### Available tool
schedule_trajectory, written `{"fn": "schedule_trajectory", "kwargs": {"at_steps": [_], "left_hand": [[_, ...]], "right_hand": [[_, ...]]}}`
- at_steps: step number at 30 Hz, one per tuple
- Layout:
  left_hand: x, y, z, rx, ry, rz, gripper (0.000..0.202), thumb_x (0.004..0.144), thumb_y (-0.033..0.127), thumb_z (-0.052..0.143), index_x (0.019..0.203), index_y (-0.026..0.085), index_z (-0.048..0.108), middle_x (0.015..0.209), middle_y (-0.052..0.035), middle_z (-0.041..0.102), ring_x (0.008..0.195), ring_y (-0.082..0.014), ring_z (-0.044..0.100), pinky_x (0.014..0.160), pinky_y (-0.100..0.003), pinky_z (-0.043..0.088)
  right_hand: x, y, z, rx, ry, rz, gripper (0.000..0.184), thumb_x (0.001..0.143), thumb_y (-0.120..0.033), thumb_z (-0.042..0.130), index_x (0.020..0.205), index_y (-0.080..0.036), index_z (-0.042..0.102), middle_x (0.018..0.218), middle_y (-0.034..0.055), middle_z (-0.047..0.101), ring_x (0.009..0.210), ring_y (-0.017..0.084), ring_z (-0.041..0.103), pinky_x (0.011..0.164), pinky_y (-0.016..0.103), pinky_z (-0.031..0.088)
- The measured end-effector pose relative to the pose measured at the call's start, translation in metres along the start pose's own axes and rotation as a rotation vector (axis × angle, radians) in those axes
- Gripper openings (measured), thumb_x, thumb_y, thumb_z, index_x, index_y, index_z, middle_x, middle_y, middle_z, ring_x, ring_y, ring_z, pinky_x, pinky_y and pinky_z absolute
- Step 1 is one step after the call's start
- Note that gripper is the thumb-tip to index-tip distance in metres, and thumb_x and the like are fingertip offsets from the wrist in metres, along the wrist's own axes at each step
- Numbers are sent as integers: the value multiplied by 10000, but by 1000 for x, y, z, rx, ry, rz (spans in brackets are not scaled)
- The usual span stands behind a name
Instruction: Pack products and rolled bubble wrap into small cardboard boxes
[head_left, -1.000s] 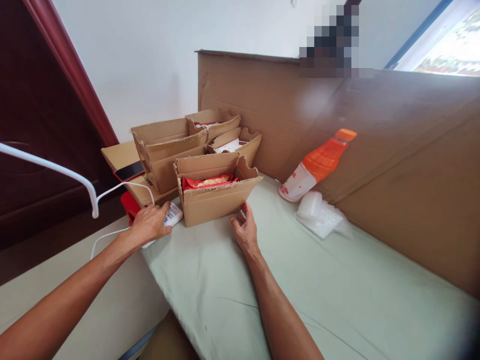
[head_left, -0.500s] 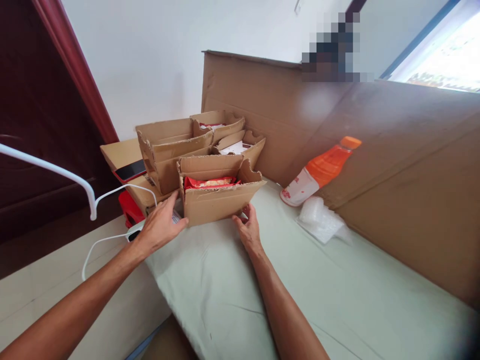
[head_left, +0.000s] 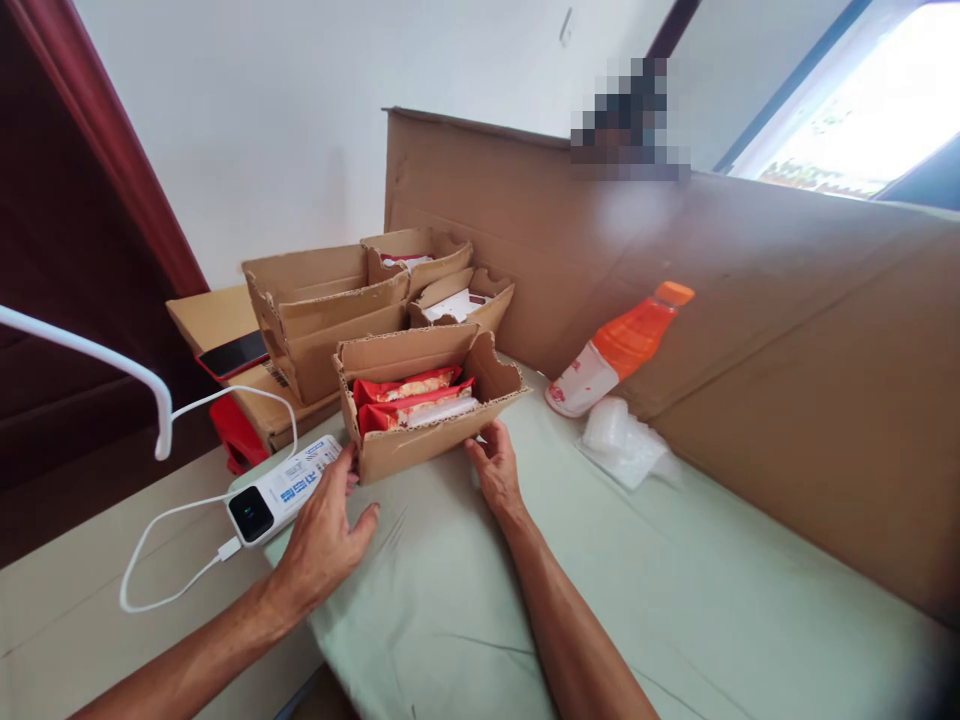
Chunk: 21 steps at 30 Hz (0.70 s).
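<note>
A small open cardboard box point(head_left: 420, 455) rests on the pale green cloth, with several red snack packets point(head_left: 409, 400) standing inside. My left hand point(head_left: 326, 525) is at its left end; the fingertips reach its lower corner, and the thumb stands away from the fingers. At the lower right corner, my right hand point(head_left: 495, 470) has its fingers curled against the cardboard, partly hidden by it. Just left of my left hand lies a white power bank point(head_left: 289, 490) with a black display and a white cable point(head_left: 146, 605) plugged in.
Behind stand more open cardboard boxes point(head_left: 341, 345), some with packets inside. A phone point(head_left: 236, 352) lies on a carton at left. An orange bottle point(head_left: 622, 345) leans on a tall cardboard panel point(head_left: 787, 400), beside bubble wrap point(head_left: 630, 440). A white curved tube point(head_left: 90, 350) crosses the left side.
The front box has come down and tilted, so more of its packets show. My left hand has drawn toward me and its thumb has left the box front. The power bank is now uncovered.
</note>
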<state>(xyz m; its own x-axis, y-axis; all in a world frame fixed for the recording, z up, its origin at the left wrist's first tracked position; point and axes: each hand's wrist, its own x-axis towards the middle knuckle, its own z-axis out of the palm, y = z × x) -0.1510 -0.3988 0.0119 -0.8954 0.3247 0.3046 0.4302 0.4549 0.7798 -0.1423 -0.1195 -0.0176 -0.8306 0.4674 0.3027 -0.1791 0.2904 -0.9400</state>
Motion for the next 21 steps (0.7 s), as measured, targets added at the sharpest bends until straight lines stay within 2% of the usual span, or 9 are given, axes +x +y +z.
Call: {"fn": "schedule_trajectory", "kwargs": {"at_steps": [4, 9, 14, 17, 21], "left_hand": [[-16, -3, 5, -46, -14, 13, 677, 835, 264, 576, 1466, 175, 348, 1252, -148, 619, 1070, -271, 658, 937, -469, 556], [-28, -10, 5, -71, -1, 19, 697, 855, 239, 572, 1499, 193, 311, 1315, -165, 591, 1095, -271, 657, 960, -483, 556], [-26, -9, 12, -126, -6, -10, 721, 864, 238, 571, 1528, 191, 294, 1408, -182, 522, 1195, -280, 616, 1037, -507, 519], [-19, -6, 19, -182, -12, -41, 749, 852, 234, 583, 1539, 202, 286, 1509, -188, 435, 1261, -291, 585, 1051, -500, 516], [-4, -7, 27, -237, 14, -83, 773, 846, 226, 588, 1549, 192, 268, 1537, -200, 410, 1297, -306, 567, 1070, -515, 504]], "right_hand": [[2, -3, -2, -1, -28, -15, 522, 834, -469, 660, 1295, -250, 549, 1202, 78, 683, 1033, 243, 651, 883, 405, 558], [26, -8, 4, -4, -121, -57, 579, 825, -487, 670, 1334, -243, 544, 1325, 89, 656, 1207, 270, 610, 932, 404, 539], [53, -3, 15, -55, -210, -69, 606, 809, -511, 676, 1334, -228, 569, 1304, 87, 678, 1189, 268, 630, 945, 410, 542], [57, 5, 30, -140, -134, -45, 598, 829, -475, 651, 1364, -227, 551, 1300, 106, 660, 1178, 280, 620, 985, 460, 523], [40, 14, 57, -267, -3, -41, 620, 866, -385, 583, 1444, -195, 465, 1377, 171, 560, 1175, 306, 587, 1036, 538, 474]]}}
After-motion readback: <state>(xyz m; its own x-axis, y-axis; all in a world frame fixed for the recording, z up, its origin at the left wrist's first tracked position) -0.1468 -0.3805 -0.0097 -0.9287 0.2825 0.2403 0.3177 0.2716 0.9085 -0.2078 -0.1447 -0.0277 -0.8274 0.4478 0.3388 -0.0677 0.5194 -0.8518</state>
